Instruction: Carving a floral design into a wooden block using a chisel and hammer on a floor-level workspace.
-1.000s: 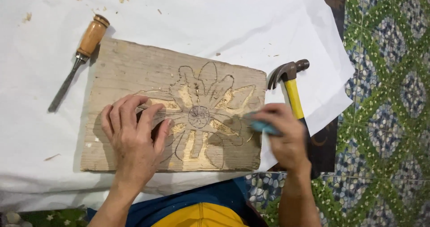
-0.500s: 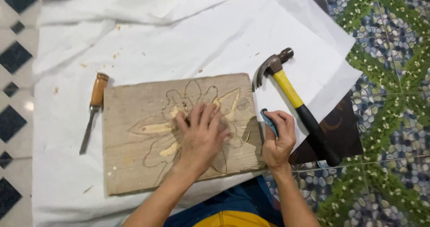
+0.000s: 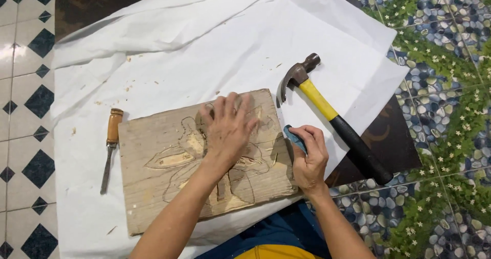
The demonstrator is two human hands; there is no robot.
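The right hand (image 3: 309, 159) grips a blue tool (image 3: 295, 138); the left hand (image 3: 228, 128) lies flat, open, on the board (image 3: 153, 187). Carving looks paused mid-relief, and resuming likely calls for steadying the board.

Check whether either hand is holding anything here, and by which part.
The right hand grips a small blue-handled tool by its handle; its working end is hidden. The left hand holds nothing: it lies flat on the carved wooden board.

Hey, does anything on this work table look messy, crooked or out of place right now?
Little does. The carved wooden board lies askew on the white paper, and small wood chips are scattered there. The hammer and chisel simply lie beside it.
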